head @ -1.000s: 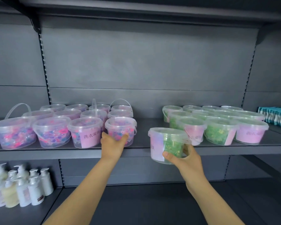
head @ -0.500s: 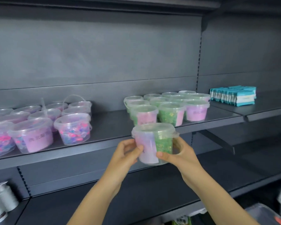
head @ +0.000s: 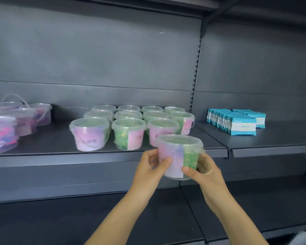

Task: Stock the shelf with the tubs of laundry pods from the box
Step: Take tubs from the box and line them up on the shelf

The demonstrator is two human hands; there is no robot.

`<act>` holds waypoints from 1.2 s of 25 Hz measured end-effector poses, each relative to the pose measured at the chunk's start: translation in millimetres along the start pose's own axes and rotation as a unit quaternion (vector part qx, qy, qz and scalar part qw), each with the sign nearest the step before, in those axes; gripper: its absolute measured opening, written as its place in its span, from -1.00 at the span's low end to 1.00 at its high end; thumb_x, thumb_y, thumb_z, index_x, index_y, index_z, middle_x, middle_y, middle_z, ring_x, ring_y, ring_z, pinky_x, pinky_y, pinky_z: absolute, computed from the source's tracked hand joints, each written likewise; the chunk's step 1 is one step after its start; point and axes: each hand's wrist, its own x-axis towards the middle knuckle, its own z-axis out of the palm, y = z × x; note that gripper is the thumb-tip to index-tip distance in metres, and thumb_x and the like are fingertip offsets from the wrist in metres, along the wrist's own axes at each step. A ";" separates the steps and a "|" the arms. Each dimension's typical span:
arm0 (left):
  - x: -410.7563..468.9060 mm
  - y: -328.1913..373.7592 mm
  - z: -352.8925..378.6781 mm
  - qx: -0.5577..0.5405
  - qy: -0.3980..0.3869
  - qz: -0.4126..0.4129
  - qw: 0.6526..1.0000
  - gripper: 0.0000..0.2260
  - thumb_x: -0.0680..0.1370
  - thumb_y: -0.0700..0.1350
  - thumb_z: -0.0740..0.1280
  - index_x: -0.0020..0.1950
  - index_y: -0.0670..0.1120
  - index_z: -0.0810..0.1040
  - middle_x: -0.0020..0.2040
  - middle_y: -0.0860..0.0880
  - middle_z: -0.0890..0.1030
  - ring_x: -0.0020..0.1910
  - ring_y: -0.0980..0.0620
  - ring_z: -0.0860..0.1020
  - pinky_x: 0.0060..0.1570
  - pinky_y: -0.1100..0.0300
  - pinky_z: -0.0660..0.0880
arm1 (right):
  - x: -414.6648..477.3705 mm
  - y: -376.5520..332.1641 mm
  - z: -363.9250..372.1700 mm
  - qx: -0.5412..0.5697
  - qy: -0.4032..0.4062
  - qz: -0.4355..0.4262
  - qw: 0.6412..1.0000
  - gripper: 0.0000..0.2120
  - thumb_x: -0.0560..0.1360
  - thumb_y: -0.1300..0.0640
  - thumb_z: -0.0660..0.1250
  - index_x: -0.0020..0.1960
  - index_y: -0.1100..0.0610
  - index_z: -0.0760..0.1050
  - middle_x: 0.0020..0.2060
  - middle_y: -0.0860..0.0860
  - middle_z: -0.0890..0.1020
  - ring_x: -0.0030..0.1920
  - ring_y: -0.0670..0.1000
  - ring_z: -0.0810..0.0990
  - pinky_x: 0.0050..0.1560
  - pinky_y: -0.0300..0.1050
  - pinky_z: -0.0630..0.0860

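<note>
Shop aisle: dark metal gondola shelving [head: 102, 152], rows of identical labelled tubs [head: 129, 133], stacked blue-white packets [head: 237, 123].

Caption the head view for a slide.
Left hand and right hand hold a clear plastic tub of green pods before the grey metal shelf.

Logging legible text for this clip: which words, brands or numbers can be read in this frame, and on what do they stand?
Nothing can be read in this frame.
Pink label on the front-left green tub: dark lines of print, too blurred to read.
Label on the held tub, gripped by the left hand and right hand: no legible print.
White labels on the blue packets: too small and blurred.
</note>
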 end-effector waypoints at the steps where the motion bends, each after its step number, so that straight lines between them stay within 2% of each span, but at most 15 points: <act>1: 8.7 0.0 18.9 0.006 0.005 0.005 1.000 -0.79 0.52 -0.13 0.35 0.11 -0.02 0.42 0.01 0.21 0.52 -0.02 0.36 0.47 -0.23 0.63 0.40 | 12.4 -0.3 -15.8 -0.008 -0.007 -0.005 1.000 -0.57 0.27 0.27 0.52 0.07 0.01 0.51 0.00 -0.06 0.67 0.00 -0.13 0.64 -0.13 -0.31 0.56; 4: 36.0 0.4 60.2 0.041 0.024 0.019 0.999 -0.83 0.54 -0.13 0.31 0.09 0.00 0.38 -0.06 0.22 0.48 -0.11 0.38 0.45 -0.27 0.63 0.38 | 44.7 -2.7 -46.6 -0.034 -0.005 -0.015 0.999 -0.60 0.31 0.24 0.51 0.07 -0.03 0.52 0.02 -0.10 0.66 0.04 -0.19 0.61 0.03 -0.27 0.52; 7: 66.3 -5.9 89.3 0.097 0.032 0.048 0.994 -0.79 0.54 -0.07 0.31 0.15 -0.02 0.40 -0.01 0.18 0.50 -0.01 0.22 0.51 -0.15 0.53 0.39 | 76.4 -8.0 -70.4 -0.070 0.004 -0.025 0.997 -0.66 0.34 0.24 0.50 -0.02 -0.09 0.51 -0.07 -0.21 0.64 -0.09 -0.34 0.58 -0.11 -0.43 0.49; 10: 92.6 -18.4 101.1 0.167 0.023 0.063 0.984 -0.69 0.56 -0.06 0.29 0.24 -0.15 0.42 0.05 0.10 0.49 0.05 0.15 0.48 -0.04 0.39 0.38 | 104.8 -5.0 -86.4 -0.101 -0.004 -0.016 0.995 -0.63 0.34 0.24 0.51 0.06 0.00 0.49 -0.04 -0.17 0.61 -0.02 -0.26 0.56 -0.07 -0.37 0.46; 14: 116.4 -31.5 106.9 0.283 0.043 0.080 0.955 -0.70 0.55 -0.08 0.29 0.20 -0.21 0.43 0.03 -0.02 0.52 0.03 0.00 0.50 0.02 0.21 0.42 | 126.6 10.3 -87.6 -0.149 -0.030 0.007 0.988 -0.54 0.35 0.27 0.50 0.21 0.15 0.48 0.01 -0.04 0.60 -0.01 -0.11 0.57 0.00 -0.33 0.43; 18: 128.7 -38.3 115.3 0.360 0.080 0.073 0.927 -0.70 0.56 -0.06 0.27 0.18 -0.25 0.42 0.11 -0.14 0.56 0.06 -0.11 0.54 -0.08 0.18 0.40 | 141.2 21.0 -81.9 -0.191 0.004 -0.009 0.981 -0.51 0.34 0.20 0.52 0.23 0.19 0.48 0.07 0.05 0.62 0.02 -0.04 0.56 0.14 -0.18 0.45; 23: 129.4 -43.2 109.1 0.377 0.068 0.047 0.923 -0.73 0.56 -0.06 0.26 0.13 -0.24 0.46 0.08 -0.14 0.59 0.05 -0.09 0.55 -0.05 0.16 0.43 | 146.7 24.0 -80.5 -0.271 0.003 -0.032 0.962 -0.52 0.37 0.11 0.49 0.25 0.17 0.47 0.11 0.02 0.62 0.04 -0.06 0.55 0.06 -0.22 0.43; 25: 120.5 -43.0 103.0 0.409 0.050 0.076 0.908 -0.76 0.56 -0.07 0.27 0.10 -0.22 0.50 0.07 -0.13 0.59 0.05 -0.06 0.55 -0.06 0.21 0.41 | 145.6 24.9 -82.0 -0.346 0.007 -0.044 0.937 -0.57 0.41 0.09 0.45 0.23 0.18 0.49 0.10 0.05 0.62 0.09 0.02 0.57 0.05 -0.18 0.46; 26: 113.5 -42.2 98.1 0.429 0.041 0.093 0.897 -0.76 0.55 -0.07 0.27 0.10 -0.21 0.51 0.07 -0.11 0.58 0.05 -0.05 0.54 -0.05 0.22 0.41 | 142.1 26.2 -82.2 -0.403 0.002 -0.052 0.914 -0.61 0.43 0.08 0.42 0.21 0.19 0.49 0.10 0.09 0.61 0.11 0.07 0.56 0.04 -0.15 0.46; 30: 81.4 -31.6 61.8 0.528 0.011 0.121 0.841 -0.70 0.55 0.00 0.26 0.17 -0.16 0.50 0.16 -0.07 0.54 0.12 -0.02 0.52 0.08 0.13 0.46 | 114.6 19.8 -74.9 -0.624 -0.095 -0.041 0.774 -0.62 0.52 0.00 0.27 0.22 0.22 0.42 0.13 0.16 0.47 0.17 0.14 0.42 0.06 -0.07 0.42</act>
